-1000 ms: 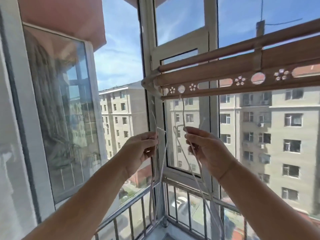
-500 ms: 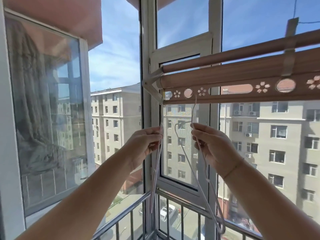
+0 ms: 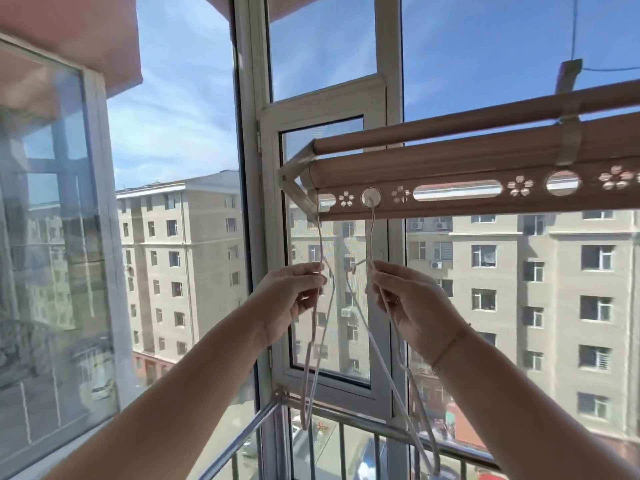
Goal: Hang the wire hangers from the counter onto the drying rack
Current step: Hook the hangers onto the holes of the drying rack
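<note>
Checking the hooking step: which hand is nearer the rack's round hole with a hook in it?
Right. The right hand is almost straight below the round hole; the left hand is below and farther left.

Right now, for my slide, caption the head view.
Left hand and right hand hold white wire hangers hooked into brown perforated drying rack.

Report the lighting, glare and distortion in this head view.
Head view: bright daylight from the sky outside; the left glass pane is hazy with reflections; the pale wire hangers nearly blend into the buildings behind; wide-angle distortion slants the drying rack and window frame; mild softness overall.
</note>
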Motion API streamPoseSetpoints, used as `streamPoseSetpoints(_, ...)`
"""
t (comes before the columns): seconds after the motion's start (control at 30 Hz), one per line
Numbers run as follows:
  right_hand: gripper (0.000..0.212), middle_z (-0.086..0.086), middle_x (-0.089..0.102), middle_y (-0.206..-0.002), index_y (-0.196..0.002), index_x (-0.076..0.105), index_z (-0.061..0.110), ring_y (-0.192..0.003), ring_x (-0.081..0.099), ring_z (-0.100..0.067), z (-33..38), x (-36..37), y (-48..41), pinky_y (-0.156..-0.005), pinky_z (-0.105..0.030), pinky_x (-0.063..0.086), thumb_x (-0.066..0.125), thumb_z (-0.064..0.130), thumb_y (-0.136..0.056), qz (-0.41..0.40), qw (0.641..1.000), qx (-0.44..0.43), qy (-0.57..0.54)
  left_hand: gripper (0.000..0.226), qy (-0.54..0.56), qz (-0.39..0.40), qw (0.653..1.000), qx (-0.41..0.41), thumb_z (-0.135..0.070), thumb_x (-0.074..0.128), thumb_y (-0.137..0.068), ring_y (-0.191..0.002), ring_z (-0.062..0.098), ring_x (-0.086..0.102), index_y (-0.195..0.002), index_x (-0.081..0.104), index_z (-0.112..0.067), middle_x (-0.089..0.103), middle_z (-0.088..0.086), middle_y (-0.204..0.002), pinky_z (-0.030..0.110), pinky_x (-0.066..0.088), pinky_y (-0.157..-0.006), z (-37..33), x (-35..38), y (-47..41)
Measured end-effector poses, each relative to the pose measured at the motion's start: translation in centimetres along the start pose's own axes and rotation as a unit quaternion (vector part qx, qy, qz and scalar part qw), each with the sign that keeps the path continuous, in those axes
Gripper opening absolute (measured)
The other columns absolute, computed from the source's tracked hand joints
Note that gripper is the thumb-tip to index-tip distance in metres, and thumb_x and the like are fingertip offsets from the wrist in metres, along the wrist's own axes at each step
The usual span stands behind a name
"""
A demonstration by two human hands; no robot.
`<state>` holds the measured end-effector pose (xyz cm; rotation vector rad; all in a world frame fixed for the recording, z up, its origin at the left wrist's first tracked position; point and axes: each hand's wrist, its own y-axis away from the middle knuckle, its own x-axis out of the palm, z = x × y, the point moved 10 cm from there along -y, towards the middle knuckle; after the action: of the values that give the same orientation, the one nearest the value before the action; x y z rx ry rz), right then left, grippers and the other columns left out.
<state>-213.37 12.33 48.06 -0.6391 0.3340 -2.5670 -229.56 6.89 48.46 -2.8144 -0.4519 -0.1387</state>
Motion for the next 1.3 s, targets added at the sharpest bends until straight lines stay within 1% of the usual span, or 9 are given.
streamPoseSetpoints(0.3, 0.025, -0.003, 0.055, -0.068, -0.111, 0.061, -0.002, -0.059, 0.049, -0.010, -1.3, -0.7, -0.6, -0.050, -0.016, 0.040, 0.054, -0.002, -0.086, -0.030, 0.999, -0.011, -0.005, 0.022, 0.021, 0.024, 0.999, -0.025, 0.005, 0.055, -0.086, -0.076, 0.013, 0.053, -0.103, 0.066, -0.006, 0.062, 0.012, -0.091, 0.021, 0.046, -0.071, 2.3, -0.8, -1.7)
streamPoseSetpoints(0.43, 0.012, -0.003, 0.056, -0.069, -0.094, 0.064, 0.004, -0.060, 0.051, -0.009, -2.1, -0.9, -0.7, -0.051, -0.015, 0.043, 0.055, 0.010, -0.089, -0.037, 0.999, 0.001, -0.015, 0.020, 0.043, 0.024, 0.998, -0.030, 0.000, 0.058, -0.086, -0.075, 0.013, 0.056, -0.104, 0.066, -0.004, 0.065, 0.011, -0.087, 0.021, 0.048, -0.068, 2.9, -1.7, -2.2)
streamPoseSetpoints(0.6, 0.017, 0.003, 0.059, -0.062, -0.082, 0.063, 0.010, -0.053, 0.052, -0.005, -2.5, -2.5, 0.0, -0.049, -0.014, 0.042, 0.050, 0.016, -0.092, -0.068, 0.997, -0.001, -0.028, 0.015, 0.033, 0.020, 0.999, -0.019, -0.006, 0.057, -0.089, -0.067, 0.011, 0.054, -0.100, 0.067, -0.007, 0.063, 0.006, -0.082, 0.015, 0.049, -0.053, 3.7, -2.9, -1.7)
streamPoseSetpoints(0.7, 0.017, 0.001, 0.057, -0.070, -0.091, 0.064, 0.009, -0.060, 0.051, -0.009, -3.5, -4.7, 1.3, -0.058, -0.019, 0.039, 0.048, 0.015, -0.093, -0.089, 0.996, 0.000, 0.011, 0.017, -0.015, 0.004, 0.999, -0.034, -0.011, 0.058, -0.089, -0.061, 0.006, 0.057, -0.102, 0.068, -0.010, 0.064, 0.004, -0.085, 0.016, 0.047, -0.055, 6.0, -4.3, -1.0)
streamPoseSetpoints(0.8, 0.018, 0.000, 0.057, -0.075, -0.102, 0.063, 0.007, -0.067, 0.051, -0.011, -5.7, -7.7, 3.2, -0.063, -0.023, 0.039, 0.049, 0.014, -0.093, -0.119, 0.992, 0.013, 0.044, 0.020, -0.023, 0.010, 0.999, -0.044, -0.010, 0.055, -0.090, -0.069, 0.010, 0.054, -0.107, 0.065, -0.009, 0.061, 0.003, -0.087, 0.016, 0.043, -0.060, 9.2, -4.9, 0.1)
streamPoseSetpoints(0.87, 0.016, 0.000, 0.057, -0.077, -0.102, 0.063, 0.010, -0.069, 0.051, -0.011, -7.7, -9.6, 4.9, -0.063, -0.022, 0.039, 0.050, 0.014, -0.092, -0.139, 0.987, 0.031, 0.069, 0.023, -0.039, 0.013, 0.997, -0.066, -0.009, 0.055, -0.091, -0.068, 0.010, 0.052, -0.113, 0.062, -0.009, 0.062, 0.001, -0.083, 0.015, 0.043, -0.056, 12.1, -4.8, 0.9)
streamPoseSetpoints(0.97, 0.017, 0.000, 0.058, -0.082, -0.105, 0.061, 0.013, -0.075, 0.052, -0.013, -10.3, -12.1, 7.5, -0.066, -0.022, 0.041, 0.053, 0.012, -0.091, -0.153, 0.980, 0.047, 0.115, 0.026, -0.055, 0.048, 0.990, -0.122, -0.011, 0.057, -0.090, -0.070, 0.012, 0.053, -0.115, 0.063, -0.009, 0.063, -0.003, -0.077, 0.023, 0.042, -0.064, 17.1, -3.3, 2.5)
streamPoseSetpoints(1.1, 0.030, -0.003, 0.061, -0.097, -0.117, 0.057, 0.013, -0.088, 0.055, -0.014, -12.1, -15.0, 11.4, -0.076, -0.024, 0.043, 0.059, 0.016, -0.087, -0.168, 0.969, 0.054, 0.175, 0.014, -0.079, 0.108, 0.980, -0.145, -0.012, 0.057, -0.090, -0.080, 0.017, 0.058, -0.098, 0.066, -0.019, 0.064, 0.000, -0.084, 0.026, 0.043, -0.070, 21.5, 0.7, 5.3)
streamPoseSetpoints(1.3, 0.030, -0.001, 0.061, -0.098, -0.115, 0.057, 0.012, -0.088, 0.057, -0.009, -11.7, -21.8, 17.6, -0.070, -0.015, 0.042, 0.062, 0.012, -0.086, -0.241, 0.940, 0.038, 0.238, 0.027, -0.104, 0.232, 0.955, -0.154, -0.012, 0.060, -0.089, -0.081, 0.014, 0.058, -0.116, 0.061, -0.015, 0.063, 0.004, -0.094, 0.025, 0.045, -0.074, 26.6, 9.0, 10.0)
